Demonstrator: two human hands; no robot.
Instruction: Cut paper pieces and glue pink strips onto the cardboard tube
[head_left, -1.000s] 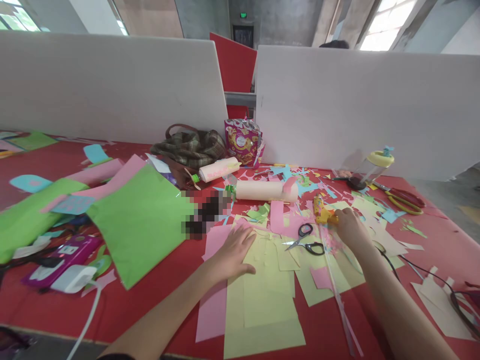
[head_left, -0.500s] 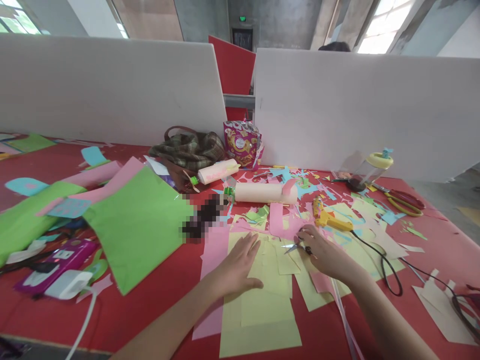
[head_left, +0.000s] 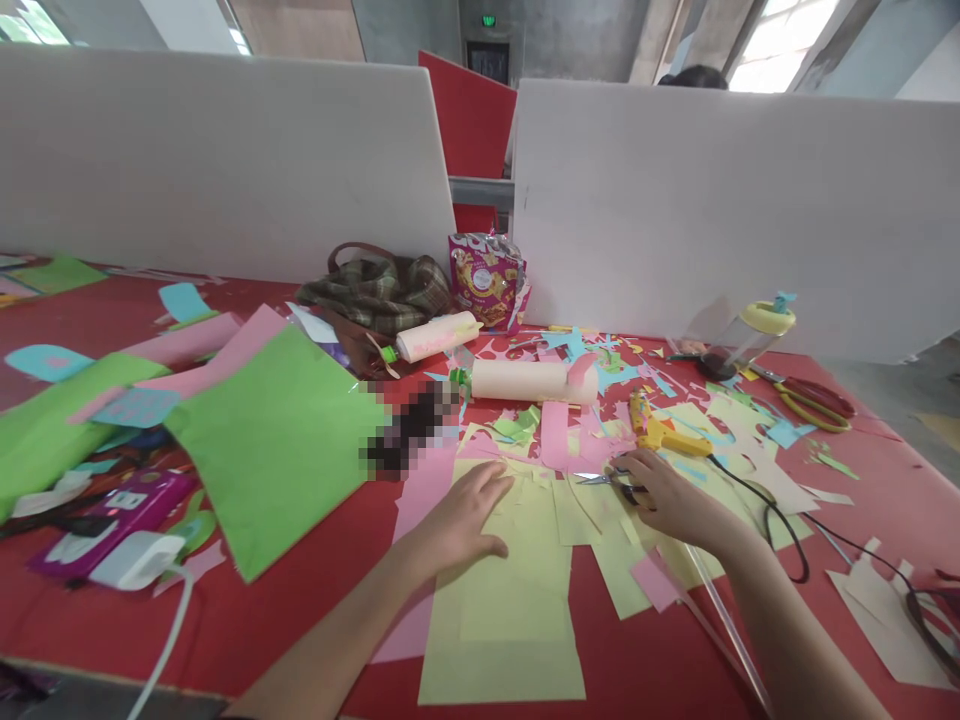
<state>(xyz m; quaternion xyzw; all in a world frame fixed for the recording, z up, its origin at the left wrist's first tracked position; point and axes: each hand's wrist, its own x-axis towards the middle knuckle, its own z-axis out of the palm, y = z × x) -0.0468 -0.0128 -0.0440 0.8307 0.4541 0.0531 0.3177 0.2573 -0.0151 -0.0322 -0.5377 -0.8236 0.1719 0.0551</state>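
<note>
Red table (head_left: 315, 570), paper scraps (head_left: 619, 375) cut. My open left hand (head_left: 461, 515) on loose yellow paper (head_left: 517, 610); at its three o'clock, scissors (head_left: 595, 479) under curled right hand (head_left: 660, 495), grip unclear; at one, green-capped bottle (head_left: 525, 382) already wrapped.

Right hand (head_left: 664, 494) off glue gun (head_left: 677, 441), seemingly onto scissors (head_left: 595, 480)

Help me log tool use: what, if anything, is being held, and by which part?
The right hand touches the dark handles of the scissors; whether its grip is closed cannot be told. The left hand lies open over yellow paper, holding nothing.
</note>
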